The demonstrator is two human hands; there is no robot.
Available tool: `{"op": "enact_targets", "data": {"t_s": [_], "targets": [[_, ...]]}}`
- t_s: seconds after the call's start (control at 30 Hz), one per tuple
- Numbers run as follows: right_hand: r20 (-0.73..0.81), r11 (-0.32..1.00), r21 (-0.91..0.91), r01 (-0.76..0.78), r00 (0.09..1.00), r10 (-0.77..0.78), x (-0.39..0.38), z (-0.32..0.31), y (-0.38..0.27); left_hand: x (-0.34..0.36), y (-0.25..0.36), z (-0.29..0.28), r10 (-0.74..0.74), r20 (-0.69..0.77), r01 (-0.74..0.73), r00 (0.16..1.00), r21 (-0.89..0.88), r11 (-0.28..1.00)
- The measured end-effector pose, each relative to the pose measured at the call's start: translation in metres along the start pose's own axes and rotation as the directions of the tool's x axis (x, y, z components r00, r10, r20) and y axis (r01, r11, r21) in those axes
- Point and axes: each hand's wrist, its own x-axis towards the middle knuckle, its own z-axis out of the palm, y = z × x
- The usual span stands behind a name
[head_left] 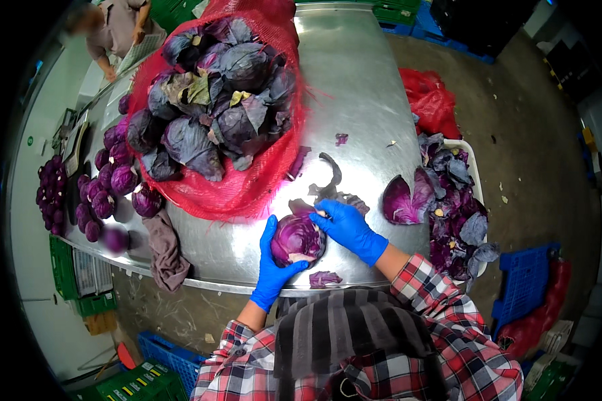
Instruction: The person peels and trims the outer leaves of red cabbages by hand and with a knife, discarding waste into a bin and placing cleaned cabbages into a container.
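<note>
A purple red cabbage (294,242), stripped of its dark outer leaves, rests at the near edge of the steel table (354,73). Cupped around its left and near side, my left hand (271,271) in a blue glove grips it. My right hand (350,229), also blue-gloved, is closed at the cabbage's upper right; a small tan bit shows at its fingers, too small to name. Torn dark leaves (329,174) lie just beyond the hands, and a purple leaf scrap (325,279) lies nearer me.
A red mesh sack (247,200) spills untrimmed cabbages (192,144) ahead. Peeled cabbages (104,204) stand left, beside a brown cloth (166,250). At the right, a white bin (478,180) overflows with leaves, one large leaf (408,200) beside it. Another person (117,33) works at far left.
</note>
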Motion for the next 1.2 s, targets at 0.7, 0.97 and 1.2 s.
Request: {"op": "enact_targets", "data": {"t_s": [0.7, 0.97, 1.2], "targets": [[-0.141, 0.993, 0.025, -0.118, 0.983, 0.120, -0.034, 0.003, 0.054, 0.000, -0.005, 0.007, 0.025, -0.051, -0.028, 0.998, -0.054, 0.998], [0.233, 0.951, 0.217, -0.222, 0.957, 0.170, -0.022, -0.004, 0.008, 0.002, 0.001, -0.013, -0.094, 0.043, 0.098, 0.995, -0.088, 0.991], [0.221, 0.994, -0.071, 0.087, 0.973, -0.070, -0.021, -0.002, -0.016, 0.007, 0.022, 0.007, -0.228, -0.220, 0.219, 0.948, -0.062, 0.974]]}}
